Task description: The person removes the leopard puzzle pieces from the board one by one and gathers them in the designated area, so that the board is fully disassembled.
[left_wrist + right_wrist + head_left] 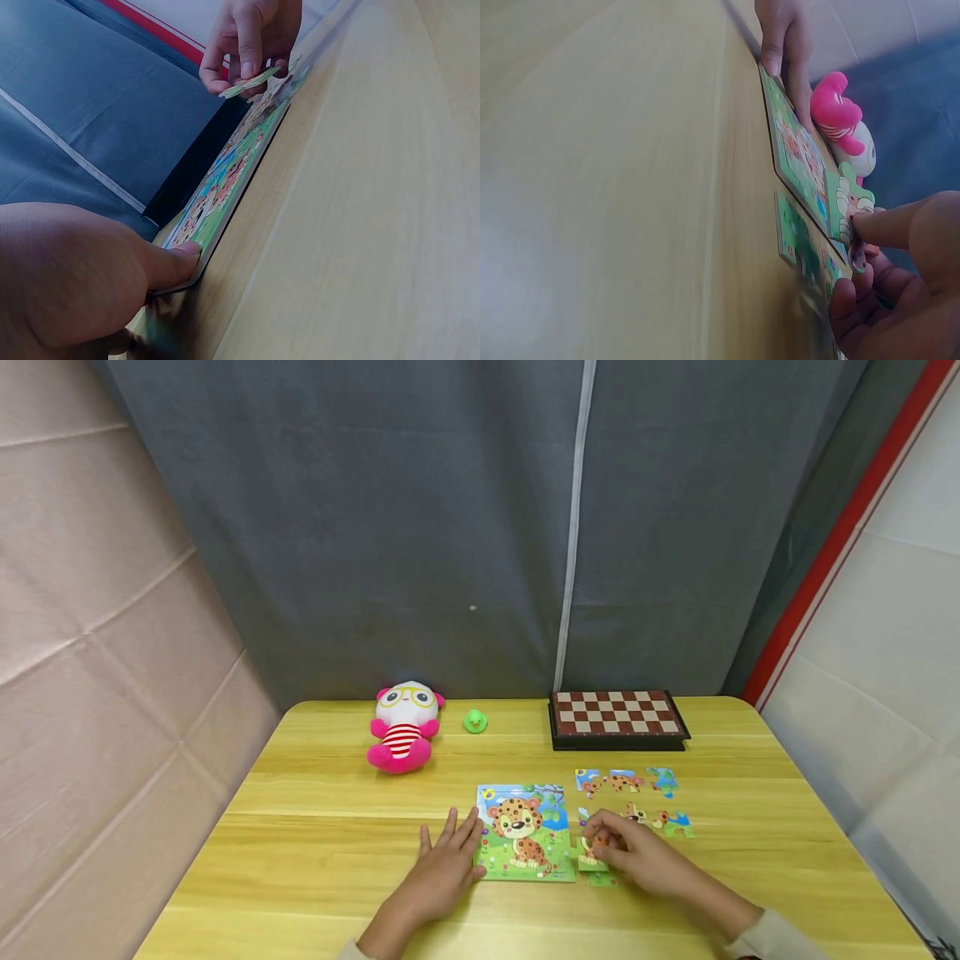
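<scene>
A square puzzle board [525, 835] with a spotted leopard cub picture lies on the table. My left hand [446, 870] rests along its left edge, fingers spread; in the left wrist view the thumb [180, 259] presses on the board's corner. Just right of the board, my right hand [637, 852] pinches a green and orange puzzle piece [591, 853] between thumb and fingers. The right wrist view shows this piece [847, 199] lifted and tilted above the table. Below it lies a green piece [601, 879]. The right hand partly covers other loose pieces.
Several loose pieces, among them a blue-green one [663, 781] and a cub piece [622, 781], lie right of the board. Behind them is a checkered game box [618, 714]. A pink panda plush [405, 727] and a green toy duck [475, 721] stand at the back.
</scene>
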`<control>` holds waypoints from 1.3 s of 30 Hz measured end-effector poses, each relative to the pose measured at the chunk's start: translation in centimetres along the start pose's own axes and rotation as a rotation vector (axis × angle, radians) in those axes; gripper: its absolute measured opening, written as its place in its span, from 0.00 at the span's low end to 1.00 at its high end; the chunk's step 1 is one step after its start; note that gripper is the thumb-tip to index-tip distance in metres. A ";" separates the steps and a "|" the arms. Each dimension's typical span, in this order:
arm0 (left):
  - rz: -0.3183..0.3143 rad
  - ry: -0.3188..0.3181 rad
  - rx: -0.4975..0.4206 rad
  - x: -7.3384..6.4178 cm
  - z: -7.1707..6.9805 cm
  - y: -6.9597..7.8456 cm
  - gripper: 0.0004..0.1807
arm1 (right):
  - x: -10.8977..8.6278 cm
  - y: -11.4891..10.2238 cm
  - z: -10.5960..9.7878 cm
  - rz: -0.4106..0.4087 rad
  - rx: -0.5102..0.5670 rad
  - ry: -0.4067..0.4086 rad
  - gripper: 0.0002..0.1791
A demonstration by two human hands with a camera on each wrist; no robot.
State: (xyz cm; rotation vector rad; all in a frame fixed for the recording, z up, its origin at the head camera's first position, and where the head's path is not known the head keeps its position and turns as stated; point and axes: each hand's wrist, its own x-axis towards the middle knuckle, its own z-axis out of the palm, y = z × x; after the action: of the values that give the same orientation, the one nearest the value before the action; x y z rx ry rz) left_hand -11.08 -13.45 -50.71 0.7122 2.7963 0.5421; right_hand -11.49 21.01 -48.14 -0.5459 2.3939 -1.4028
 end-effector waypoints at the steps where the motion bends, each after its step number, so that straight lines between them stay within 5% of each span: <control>1: 0.002 0.002 0.001 0.0 -0.1 0.0 0.38 | -0.2 0.1 -0.2 0.005 -0.003 0.006 0.08; 17: 0.000 0.001 0.005 0.0 -0.1 0.1 0.38 | -3.8 2.5 -3.3 -0.075 -0.028 0.049 0.05; 27: -0.001 -0.003 0.004 0.0 -0.1 0.1 0.37 | -4.8 3.4 -3.5 0.104 -0.058 0.054 0.06; 39: -0.007 -0.007 0.005 0.1 0.2 -0.2 0.38 | -5.1 4.4 -2.8 0.032 -0.195 0.124 0.07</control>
State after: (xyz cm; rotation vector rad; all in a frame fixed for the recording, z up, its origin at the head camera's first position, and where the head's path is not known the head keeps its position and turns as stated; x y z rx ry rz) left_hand -11.20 -13.46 -50.95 0.7039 2.7933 0.5302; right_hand -9.05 27.52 -50.30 -0.4781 2.6442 -1.2310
